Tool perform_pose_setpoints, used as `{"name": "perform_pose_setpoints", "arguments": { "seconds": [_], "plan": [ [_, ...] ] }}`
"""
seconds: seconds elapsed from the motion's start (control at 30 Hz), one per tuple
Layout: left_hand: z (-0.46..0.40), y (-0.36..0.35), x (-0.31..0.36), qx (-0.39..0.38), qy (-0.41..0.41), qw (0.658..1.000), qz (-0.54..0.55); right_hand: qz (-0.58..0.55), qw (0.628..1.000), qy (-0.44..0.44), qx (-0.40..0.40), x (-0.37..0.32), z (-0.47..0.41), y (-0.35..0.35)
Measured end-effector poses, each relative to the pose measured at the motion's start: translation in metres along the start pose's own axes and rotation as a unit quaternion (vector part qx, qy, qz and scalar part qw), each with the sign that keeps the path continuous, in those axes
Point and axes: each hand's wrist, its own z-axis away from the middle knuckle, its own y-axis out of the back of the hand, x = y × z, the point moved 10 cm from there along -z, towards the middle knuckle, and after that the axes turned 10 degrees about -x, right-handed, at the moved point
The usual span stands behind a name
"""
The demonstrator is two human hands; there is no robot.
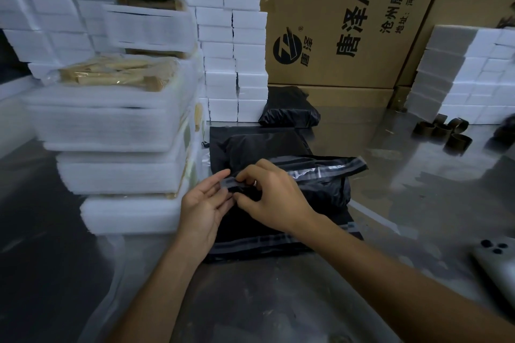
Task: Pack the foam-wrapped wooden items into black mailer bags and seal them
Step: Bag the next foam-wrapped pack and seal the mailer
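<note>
Black bag (292, 189) at centre frame looks thin, slippery, limp; left hand (202, 210) and right hand (274, 195) pinch its seal strip (328, 168), the best hold.

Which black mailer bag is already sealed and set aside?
The filled bag at the back, against the white foam blocks: bulging, no hand on it. The near bag, pinched by both hands, has its adhesive flap open.
</note>
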Motion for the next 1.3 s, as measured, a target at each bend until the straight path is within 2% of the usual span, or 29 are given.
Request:
{"name": "perform_pose_setpoints", "arguments": {
  "seconds": [0.43,0.63,0.8,0.9,1.0,1.07,1.13,1.17,1.23,1.3],
  "plan": [
    [0.003,-0.002,0.001,-0.002,-0.016,0.999,-0.031,-0.014,1.000,-0.003,-0.015,-0.001,-0.008,-0.001],
    [0.003,-0.003,0.001,-0.002,-0.018,1.000,-0.021,-0.035,0.999,-0.004,0.010,-0.001,-0.010,-0.001],
    [0.004,-0.002,0.002,0.013,-0.012,1.000,-0.005,-0.118,0.991,-0.044,0.038,0.006,-0.013,0.003],
    [0.004,0.003,0.002,0.045,-0.010,0.999,0.005,-0.262,0.956,-0.122,0.051,0.028,-0.012,0.006],
    [0.005,0.002,0.003,0.050,-0.013,0.999,0.018,-0.447,0.876,-0.176,0.050,0.047,-0.012,0.003],
    [0.005,0.001,0.004,0.050,-0.020,0.998,0.027,-0.495,0.845,-0.184,0.087,0.061,-0.010,0.016],
    [0.005,0.000,0.005,0.044,-0.024,0.998,0.034,-0.462,0.860,-0.189,0.108,0.078,-0.005,0.033],
    [0.005,0.000,0.004,0.041,-0.023,0.998,0.036,-0.399,0.892,-0.188,0.102,0.085,-0.002,0.043],
    [0.005,0.001,0.004,0.035,-0.022,0.999,0.036,-0.195,0.963,-0.176,0.068,0.090,0.003,0.062],
    [0.004,0.001,0.004,0.029,-0.021,0.999,0.035,-0.012,0.987,-0.148,0.064,0.089,0.009,0.078]
  ]
}}
